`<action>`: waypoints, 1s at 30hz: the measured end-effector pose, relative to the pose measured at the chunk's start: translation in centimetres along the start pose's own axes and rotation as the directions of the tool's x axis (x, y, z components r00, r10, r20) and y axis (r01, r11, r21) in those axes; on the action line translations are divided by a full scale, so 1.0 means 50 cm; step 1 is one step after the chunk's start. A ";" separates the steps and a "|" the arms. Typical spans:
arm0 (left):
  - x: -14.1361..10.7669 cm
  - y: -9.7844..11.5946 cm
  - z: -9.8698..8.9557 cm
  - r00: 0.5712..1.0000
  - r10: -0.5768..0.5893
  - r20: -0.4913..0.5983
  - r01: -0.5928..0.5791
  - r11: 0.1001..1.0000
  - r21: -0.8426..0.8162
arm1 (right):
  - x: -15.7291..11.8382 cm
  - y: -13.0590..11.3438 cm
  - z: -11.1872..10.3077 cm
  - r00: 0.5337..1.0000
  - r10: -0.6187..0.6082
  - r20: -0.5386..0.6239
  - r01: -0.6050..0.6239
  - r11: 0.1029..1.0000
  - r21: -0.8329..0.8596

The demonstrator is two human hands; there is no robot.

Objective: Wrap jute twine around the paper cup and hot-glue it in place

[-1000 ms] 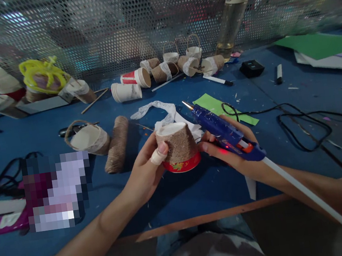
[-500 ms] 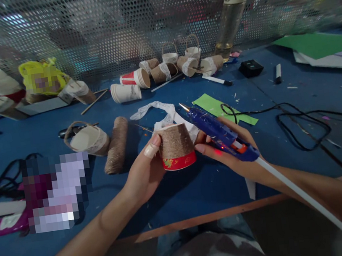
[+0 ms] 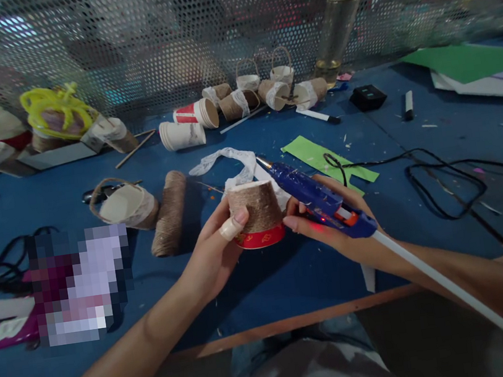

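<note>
A paper cup [image 3: 255, 208], wrapped in brown twine with a red band showing at its lower edge, is gripped by my left hand [image 3: 217, 246], thumb across its side. My right hand [image 3: 338, 226] holds a blue glue gun [image 3: 312, 192] with a long white glue stick out of its back; its metal tip points up and left, above the cup's right side. The right fingertips reach the cup's right edge. White lace ribbon [image 3: 233, 157] lies behind the cup. A twine roll [image 3: 170, 215] and a small lace-trimmed basket [image 3: 127, 207] sit to the left.
Paper cups [image 3: 183, 134] and several small twine baskets [image 3: 273, 95] lie at the back. A bottle [image 3: 336, 27] stands by the perforated metal screen [image 3: 141, 35]. Green paper [image 3: 317, 157] and a black cord [image 3: 446, 173] are at the right; a white tray [image 3: 64, 153] is back left.
The cup has turned a little in my left hand, whose thumb now lies further across it. The glue gun's tip has shifted slightly left and down.
</note>
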State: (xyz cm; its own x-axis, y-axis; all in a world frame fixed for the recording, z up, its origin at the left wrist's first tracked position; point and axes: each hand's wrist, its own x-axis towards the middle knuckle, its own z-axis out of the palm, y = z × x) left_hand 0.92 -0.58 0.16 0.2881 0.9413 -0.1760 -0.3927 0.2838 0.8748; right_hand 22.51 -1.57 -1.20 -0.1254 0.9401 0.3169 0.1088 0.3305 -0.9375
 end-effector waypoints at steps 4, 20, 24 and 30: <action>0.001 -0.001 -0.004 1.000 0.019 0.024 -0.019 1.000 -0.005 | -0.001 -0.003 -0.002 1.000 -0.005 -0.017 0.005 1.000 -0.025; -0.001 -0.002 -0.003 0.999 -0.024 0.048 0.024 1.000 0.012 | -0.002 -0.001 -0.004 0.999 0.001 0.054 0.001 0.999 -0.035; 0.002 0.005 -0.009 0.999 0.044 -0.018 -0.044 0.999 -0.026 | -0.004 -0.013 -0.008 0.996 -0.033 0.079 0.035 0.999 -0.027; 0.000 0.023 -0.020 0.974 0.203 -0.102 -0.210 0.976 -0.056 | 0.001 -0.025 -0.023 0.990 -0.093 0.108 0.102 0.991 -0.083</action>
State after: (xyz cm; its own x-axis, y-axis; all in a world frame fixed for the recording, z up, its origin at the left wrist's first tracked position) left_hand -0.42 -0.07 0.73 0.1112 0.9930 -0.0399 -0.4927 0.0899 0.8656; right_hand 23.51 -1.83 0.13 -0.2411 0.8908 0.3851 0.1773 0.4305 -0.8850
